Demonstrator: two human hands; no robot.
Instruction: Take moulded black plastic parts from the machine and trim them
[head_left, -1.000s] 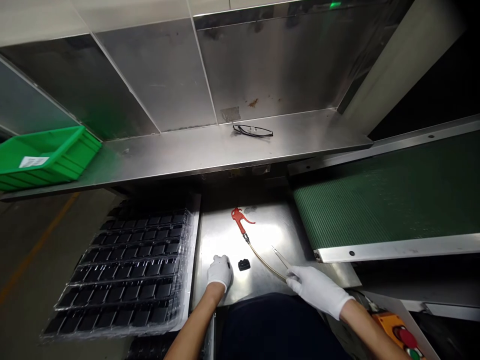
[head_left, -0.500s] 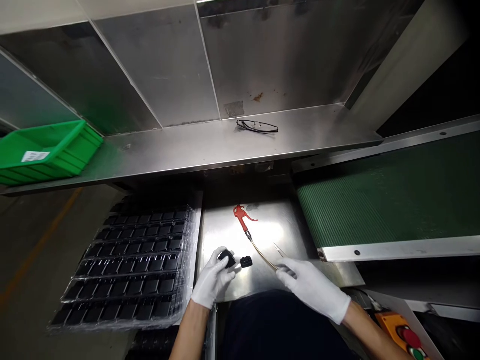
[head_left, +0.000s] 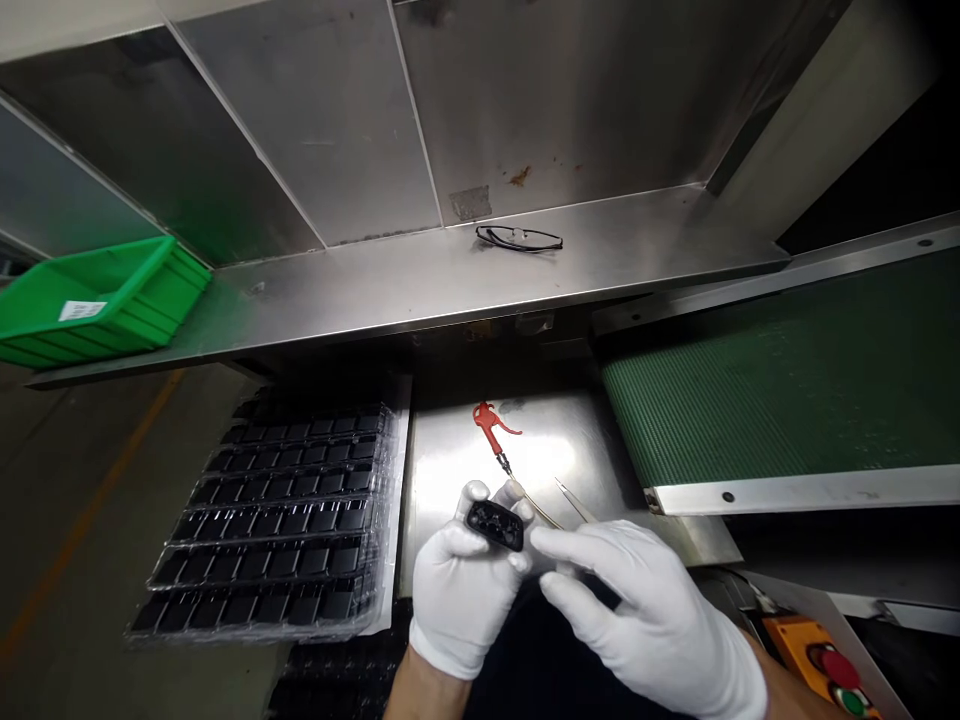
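1. Part [head_left: 495, 525] — black, textured inner face turned up toward camera, gripped in left hand [head_left: 469, 590] in front of dark clothing [head_left: 536, 655].
2. Left hand: white-gloved, thumb and fingertips closed around edges of part. Palm side up.
3. Right hand [head_left: 652, 610]: white-gloved, just beside right end of part. Thumb and forefinger parted, pointing at it. Remaining fingers mostly hidden.
4. Tweezers [head_left: 574, 500]: pointed end showing past right hand, aimed away from body. Rear end hidden — cannot tell if held or lying loose.
5. Air gun [head_left: 491, 428]: red, lying on metal worktop [head_left: 442, 450], beyond both hands. Hose [head_left: 536, 505] running back toward right hand, then out of sight.
6. Trays [head_left: 247, 637]: clear plastic, stacked left of worktop, filled with rows of black pieces [head_left: 289, 562]. More black pieces lower down, under stack, too dark to detail.
7. Shelf [head_left: 360, 290]: metal, across back, above worktop. Carrying folded eyeglasses [head_left: 519, 240] near middle and green bin [head_left: 154, 305] with white label [head_left: 81, 311] at left end.
8. Conveyor belt [head_left: 787, 390]: green, ribbed, right of worktop, metal rail [head_left: 825, 490] along near edge.
9. Control box [head_left: 795, 640]: orange, lower right, with red button [head_left: 836, 665] and green button [head_left: 853, 701].
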